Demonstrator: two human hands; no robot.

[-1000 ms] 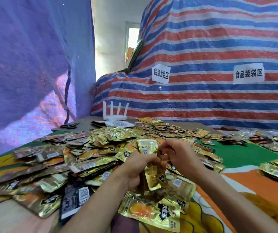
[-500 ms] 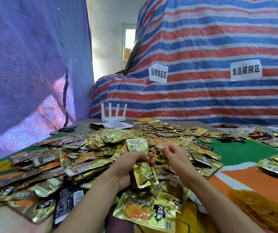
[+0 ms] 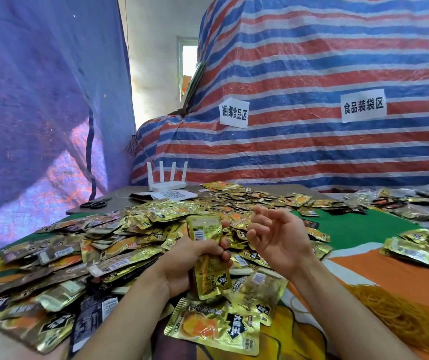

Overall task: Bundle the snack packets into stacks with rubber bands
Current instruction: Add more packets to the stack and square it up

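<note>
Tarpaulins walled a table heaped with loose packets at 10 o'clock. Left hand clamped an upright stack, apparently for banding. Empty right hand hung with fingers apart; rubber bands lay at 4 o'clock.

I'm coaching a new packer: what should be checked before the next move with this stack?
1. Stack secured: the left hand grips the stack upright around its middle. Ok.
2. Working hand free: the right hand is raised beside the stack, its fingers relaxed, with nothing visible in it. Ok.
3. Rubber bands to hand: the orange pile lies beside the right forearm and looks reachable. Ok.
4. Band already on the stack: none shows, but fingers cover the middle. Cannot tell.
5. Packet edges squared: the grip hides where they overlap. Cannot tell.
</note>
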